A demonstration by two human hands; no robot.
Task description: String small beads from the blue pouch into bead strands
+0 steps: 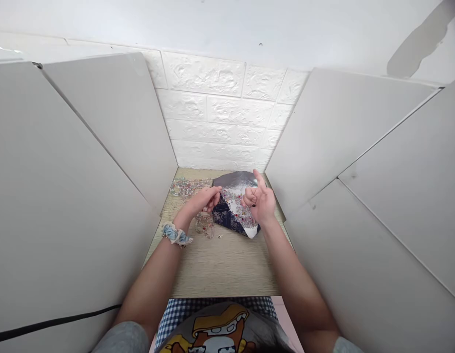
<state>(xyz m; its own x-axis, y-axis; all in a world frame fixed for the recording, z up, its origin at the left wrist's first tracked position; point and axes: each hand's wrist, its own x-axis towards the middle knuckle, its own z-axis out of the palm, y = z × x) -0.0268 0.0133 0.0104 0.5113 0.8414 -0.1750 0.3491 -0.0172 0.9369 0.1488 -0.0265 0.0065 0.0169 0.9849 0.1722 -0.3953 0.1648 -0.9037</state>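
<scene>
My left hand is pinched closed over the near left edge of an opened dark blue foil bag, which lies on the wooden table with a heap of small coloured beads spilling from it. What the fingers hold is too small to make out. My right hand hovers above the bag's right side, index finger raised and the other fingers curled in a pinch. A beaded bracelet rests on the table just below my left hand. A light blue scrunchie sits on my left wrist.
More beaded strings lie at the far left of the table. White panels wall in the narrow table on both sides, and a white brick-pattern wall closes the back. A tiny loose bead lies near the bracelet.
</scene>
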